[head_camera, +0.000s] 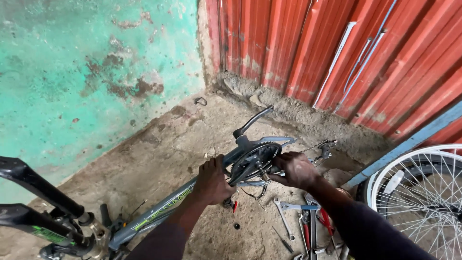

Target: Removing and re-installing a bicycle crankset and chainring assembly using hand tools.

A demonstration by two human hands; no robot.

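One bicycle frame, inverted on the floor, centre. One chainring with one crank arm pointing to 1 o'clock. Left hand clamped around the frame tube; right hand closed on the chainring's 3 o'clock side. Several wrenches at 5 o'clock; one wheel at 4 o'clock.

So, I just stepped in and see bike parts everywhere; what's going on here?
A person is working on a grey bicycle frame lying on the concrete floor. The left hand grips the frame tube, while the right hand is at the crankset, whose crank arm sticks up. Wrenches and pliers lie on the ground beside the hands, and a loose wheel rests at the right.
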